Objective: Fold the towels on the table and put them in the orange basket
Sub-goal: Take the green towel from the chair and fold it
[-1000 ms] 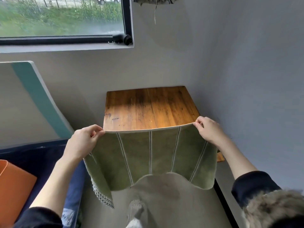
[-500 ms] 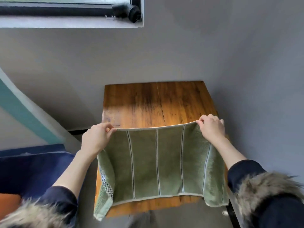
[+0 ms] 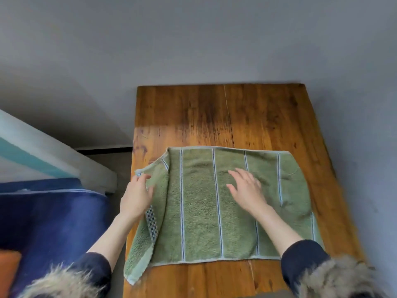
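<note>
A green towel (image 3: 199,203) striped with thin white-and-dark lines is seen on a warm brown wooden table (image 3: 225,112), with a blue-and-white checked band shown at its nine-o'clock edge. Grey is seen on the wall (image 3: 193,39), navy on the cushion (image 3: 49,218), orange at the basket (image 3: 7,269), seven o'clock.
</note>
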